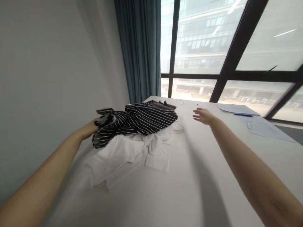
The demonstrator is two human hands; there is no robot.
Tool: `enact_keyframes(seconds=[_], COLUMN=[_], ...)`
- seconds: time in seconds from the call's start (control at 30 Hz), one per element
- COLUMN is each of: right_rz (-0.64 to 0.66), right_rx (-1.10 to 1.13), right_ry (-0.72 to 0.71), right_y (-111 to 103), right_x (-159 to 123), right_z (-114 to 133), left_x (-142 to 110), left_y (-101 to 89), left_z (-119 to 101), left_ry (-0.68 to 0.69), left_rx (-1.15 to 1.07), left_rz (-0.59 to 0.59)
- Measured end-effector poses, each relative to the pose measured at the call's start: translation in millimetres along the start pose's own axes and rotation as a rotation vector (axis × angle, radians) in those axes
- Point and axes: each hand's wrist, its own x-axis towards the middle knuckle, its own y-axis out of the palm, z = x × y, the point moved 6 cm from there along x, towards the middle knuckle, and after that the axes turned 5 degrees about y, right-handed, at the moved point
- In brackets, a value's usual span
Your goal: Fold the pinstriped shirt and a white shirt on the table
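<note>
A crumpled black garment with thin white stripes (151, 116), perhaps a shirt, lies in a heap toward the far left of the table. My left hand (90, 129) grips its left end, and the bunched fabric hides most of the fingers. Beneath and in front of the striped cloth spreads a rumpled white garment (127, 151), slightly blurred at its near left edge. To the right of both, my right hand (203, 115) hovers over the table with fingers apart and nothing in them.
The white table (165, 198) has small round holes near its far edge. Sheets of paper (238, 109) and a blue pen (243, 115) lie at the far right. A grey wall (59, 63) borders the left side, with a blue curtain (142, 47) and windows behind.
</note>
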Motion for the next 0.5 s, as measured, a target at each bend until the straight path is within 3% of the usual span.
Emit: enact_keyframes(seconds=[0.1, 0.17, 0.23, 0.37, 0.43, 0.5], right_rz=[0.064, 0.135, 0.192, 0.296, 0.289, 0.258], right_rx=[0.003, 0.006, -0.004, -0.103, -0.150, -0.189], right_ry=[0.047, 0.078, 0.097, 0.068, 0.048, 0.020], right_y=[-10.4, -18.7, -28.8, -48.9, -60.2, -72.1], right_x=[-12.2, -29.7, -50.6, -93.3, -112.4, -128.9], right_z=[-52.3, -79.2, -103.2, -144.3, -160.3, -172.4], left_x=[-5.3, -9.2, -13.0, -22.4, -28.1, -31.8], left_y=[17.7, 20.8, 22.1, 37.1, 44.1, 38.5], left_z=[38.2, 59.7, 68.0, 44.3, 31.1, 28.0], left_ry=[-0.129, -0.238, -0.278, -0.058, 0.039, 0.063], left_rx=[-0.134, -0.166, -0.180, -0.005, 0.148, 0.207], left_rz=[0.233, 0.233, 0.169, 0.111, 0.090, -0.005])
